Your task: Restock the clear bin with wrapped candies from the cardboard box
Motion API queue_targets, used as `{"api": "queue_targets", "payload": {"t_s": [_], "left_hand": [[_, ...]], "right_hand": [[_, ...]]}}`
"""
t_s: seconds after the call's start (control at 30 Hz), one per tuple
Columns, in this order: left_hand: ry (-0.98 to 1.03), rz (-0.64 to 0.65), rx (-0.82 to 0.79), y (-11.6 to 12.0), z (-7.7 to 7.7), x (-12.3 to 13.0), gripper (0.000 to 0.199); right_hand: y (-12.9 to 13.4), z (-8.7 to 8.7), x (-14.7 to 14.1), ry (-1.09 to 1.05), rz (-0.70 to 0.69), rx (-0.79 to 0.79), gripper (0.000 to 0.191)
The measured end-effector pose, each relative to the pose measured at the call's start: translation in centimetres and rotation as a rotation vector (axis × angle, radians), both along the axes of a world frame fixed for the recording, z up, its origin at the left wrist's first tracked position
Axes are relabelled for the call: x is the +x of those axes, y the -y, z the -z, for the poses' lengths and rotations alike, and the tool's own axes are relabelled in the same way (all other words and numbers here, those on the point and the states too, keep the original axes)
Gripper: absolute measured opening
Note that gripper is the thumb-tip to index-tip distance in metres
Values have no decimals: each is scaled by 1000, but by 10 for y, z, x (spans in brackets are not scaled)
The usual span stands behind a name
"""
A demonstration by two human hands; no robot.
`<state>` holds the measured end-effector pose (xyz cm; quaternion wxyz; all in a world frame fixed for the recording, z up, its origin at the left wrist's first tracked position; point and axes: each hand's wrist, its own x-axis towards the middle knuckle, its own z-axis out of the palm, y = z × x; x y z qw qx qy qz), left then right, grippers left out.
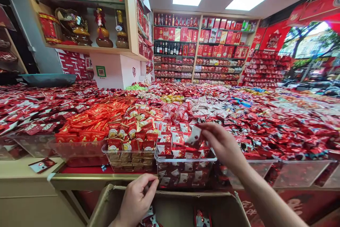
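My right hand (pixel 223 145) pinches a small red-and-white candy packet (pixel 194 136) by its edge. It is held tilted just above a clear plastic bin (pixel 186 160), where similar packets (pixel 178 138) stand in rows. My left hand (pixel 139 195) is over the near rim of an open cardboard box (pixel 196 196), thumb and fingertips pressed together. Whether anything is between those fingertips I cannot make out. Inside the box, a few red-and-white packets (pixel 202 218) lie at the bottom, partly cut off by the frame.
A bin of gold-and-red durian candies (pixel 132 138) stands directly left, then a bin of orange-red packets (pixel 90 122). More candy bins (pixel 300 170) line the right side. One loose packet (pixel 42 165) lies on the left counter. Shelves (pixel 199 46) with bottles and boxes stand behind.
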<state>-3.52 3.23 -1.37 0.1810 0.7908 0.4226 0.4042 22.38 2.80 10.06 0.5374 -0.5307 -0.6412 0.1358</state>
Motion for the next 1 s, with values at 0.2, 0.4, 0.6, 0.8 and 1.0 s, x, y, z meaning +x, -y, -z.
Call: {"api": "queue_targets", "payload": {"t_s": [0.2,0.4,0.6,0.8,1.0], "left_hand": [[-68,41,135,0,3,1,10],[-77,60,145,-1,6,-3,8],[-98,54,128,-2,6,-1,9],[-107,65,150,-2,4,-3,7],[-188,195,378,4,26,-2,10]], "right_hand": [[-79,-19,23,443,52,-334,23],[-85,3,12,566,37,-405,22],[-81,1,9,699,120,-330,19],[-50,-12,0,694,220,-216,18],[37,48,-55,649,-561,-368,8]]}}
